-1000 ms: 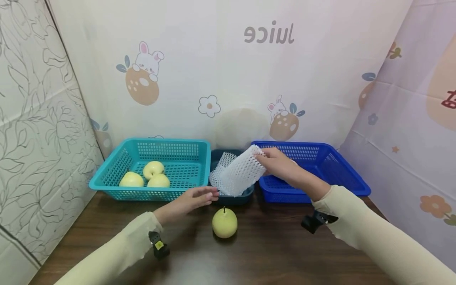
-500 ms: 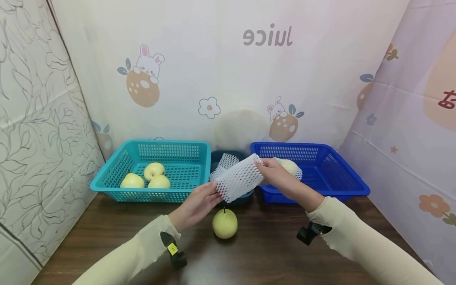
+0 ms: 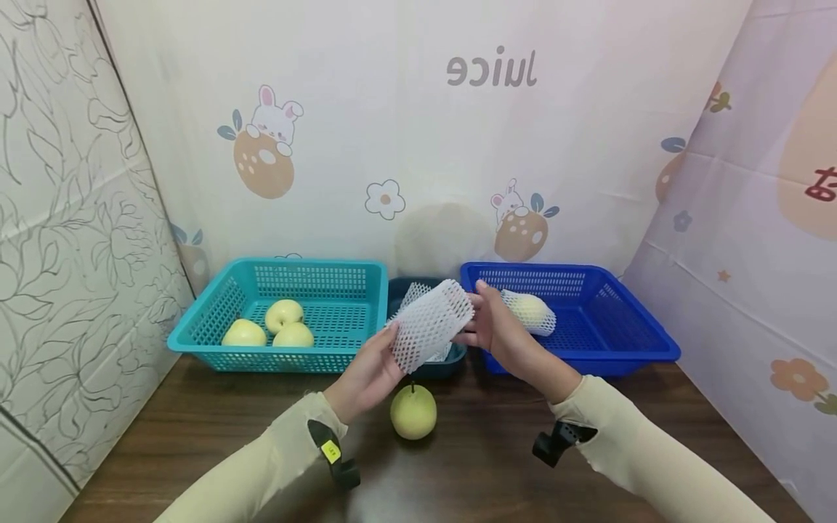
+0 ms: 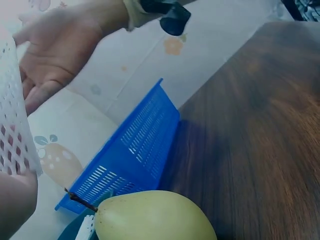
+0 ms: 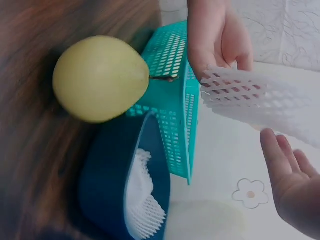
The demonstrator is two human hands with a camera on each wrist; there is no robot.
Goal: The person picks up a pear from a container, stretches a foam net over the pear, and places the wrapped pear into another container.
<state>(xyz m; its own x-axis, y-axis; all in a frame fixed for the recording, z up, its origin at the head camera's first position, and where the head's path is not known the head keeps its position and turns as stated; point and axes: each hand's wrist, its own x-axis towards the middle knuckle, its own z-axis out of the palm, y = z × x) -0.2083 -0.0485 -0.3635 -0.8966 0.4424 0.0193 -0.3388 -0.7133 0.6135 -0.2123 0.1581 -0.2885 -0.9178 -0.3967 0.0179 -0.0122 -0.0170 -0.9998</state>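
Observation:
A white foam net sleeve (image 3: 431, 323) is held up over the small dark bin, slanting up to the right. My left hand (image 3: 369, 374) pinches its lower left end, thumb on top and fingers beneath. At the upper right end my right hand (image 3: 500, 330) has its fingers extended against the net and its thumb raised off it. The right wrist view shows the sleeve (image 5: 250, 95) flattish, its mesh spread near the left hand. A yellow-green pear (image 3: 413, 412) stands stem up on the table below the hands. The same pear (image 4: 155, 217) looms large in the left wrist view.
Back left, a teal basket (image 3: 261, 357) contains 3 pale yellow fruits (image 3: 285, 314). A dark teal bin (image 3: 451, 368) with more foam nets (image 5: 142, 195) stands in the middle. The blue basket (image 3: 628, 347) at right contains a net-wrapped fruit (image 3: 531, 311). Brown wooden table (image 3: 510, 476) lies in front.
My left hand has moved up and right and taken hold of the sleeve's lower end. The right hand's pinch has loosened into spread fingers. The pear has stayed in place.

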